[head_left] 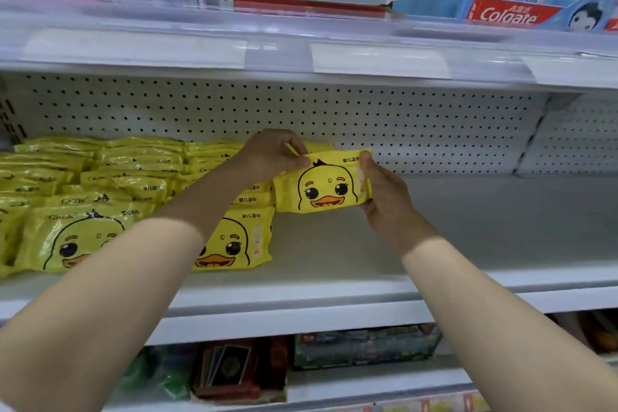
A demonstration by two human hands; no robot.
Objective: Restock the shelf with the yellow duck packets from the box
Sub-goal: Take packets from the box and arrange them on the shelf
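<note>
While the shelf (434, 244) lies bare right of the stacked duck packets (100, 177), we hold one yellow duck packet (322, 186) above that open room, our left hand (271, 154) pinching its top edge, our right hand (384, 197) gripping its right end.

Corner of held duck packet (322, 186) under left hand (271, 152), leftmost packets (10, 177) cut by edge, lower-shelf goods (364, 344) blurred.

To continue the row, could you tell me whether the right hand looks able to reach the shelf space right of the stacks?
Probably yes: the right hand, holding a packet, hovers over that bare shelf, with nothing in between.
</note>
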